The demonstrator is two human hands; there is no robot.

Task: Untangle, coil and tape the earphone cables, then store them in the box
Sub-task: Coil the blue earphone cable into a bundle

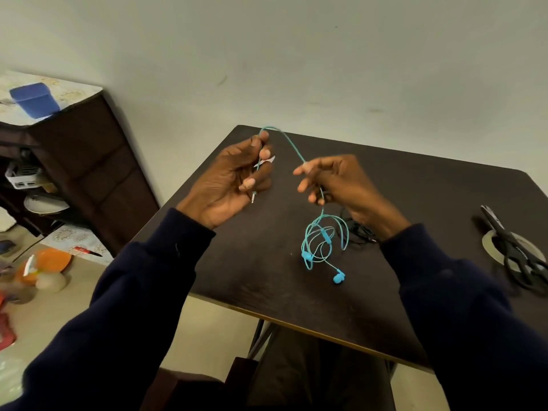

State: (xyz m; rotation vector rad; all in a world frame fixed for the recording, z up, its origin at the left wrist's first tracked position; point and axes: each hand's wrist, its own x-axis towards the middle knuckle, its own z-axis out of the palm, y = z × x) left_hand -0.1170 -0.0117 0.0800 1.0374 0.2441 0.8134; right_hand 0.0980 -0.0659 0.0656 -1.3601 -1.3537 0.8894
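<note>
While the dark table (pixel 267 262) filling the middle of the frame carries most of what you need, the job looks to be in its early stage: nothing is coiled, taped or stored as far as can be seen. The blue box (pixel 34 99) sits well apart on a cabinet at the upper left, and whether it holds anything cannot be told. At the right edge the black scissors (pixel 510 241) lie across the tape roll (pixel 488 244), neither in your grasp. Just behind your right wrist a black earphone cable (pixel 360 232) lies bunched on the table, seemingly untouched.

You have the teal earphone cable (pixel 292 145) partly drawn out. One stretch arches between your hands above the table, while the rest hangs below your right hand as a loose tangle with both earbuds (pixel 338 276) at the bottom, so untangling is still in hand.

Your left hand (pixel 228 179), centre left, has its fingers curled round the plug end, thumb and forefinger pinching near the top of the arch. Your right hand (pixel 335 182) is half closed, the cable running through loosely curled fingers. The plug (pixel 252 198) pokes out under your left palm, and a small white scrap (pixel 268 160), perhaps tape, clings by your left fingertips.
</note>
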